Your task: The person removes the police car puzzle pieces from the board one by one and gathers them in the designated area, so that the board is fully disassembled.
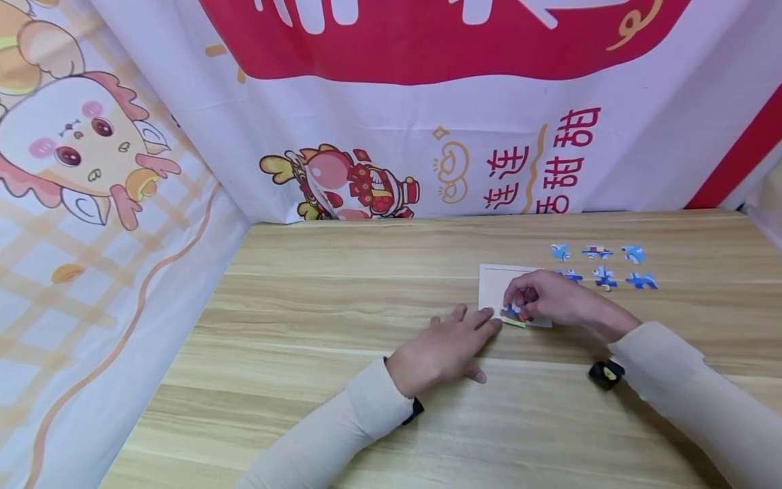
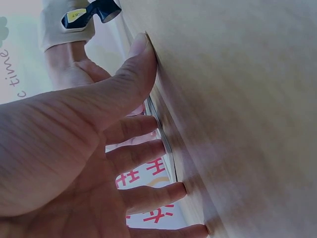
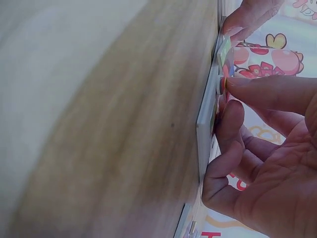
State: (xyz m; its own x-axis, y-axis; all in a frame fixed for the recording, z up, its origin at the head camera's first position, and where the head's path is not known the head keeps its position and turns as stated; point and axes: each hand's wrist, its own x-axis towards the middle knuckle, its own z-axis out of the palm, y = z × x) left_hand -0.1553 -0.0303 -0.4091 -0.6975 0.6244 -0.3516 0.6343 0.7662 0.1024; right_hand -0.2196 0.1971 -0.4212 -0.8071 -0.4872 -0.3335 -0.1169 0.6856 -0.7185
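Note:
A white puzzle board (image 1: 491, 288) lies flat on the wooden table, partly hidden by my hands. My right hand (image 1: 550, 297) is over its right part, thumb and fingers pinching a colourful jigsaw piece (image 1: 512, 310) low at the board's front edge. In the right wrist view, the thumb (image 3: 257, 91) presses on this piece, close over the board's edge (image 3: 204, 119). My left hand (image 1: 449, 343) lies spread at the board's front left corner. Its fingertips rest at the board edge and on the table, beside a yellow-green piece edge (image 1: 513, 323).
Several loose blue jigsaw pieces (image 1: 605, 277) lie in two rows behind and right of the board, near my right forearm. The wooden table (image 1: 318, 299) ends at a printed cloth (image 1: 391, 122) behind, with another cloth (image 1: 91, 292) on the left. Each wrist wears a black camera band.

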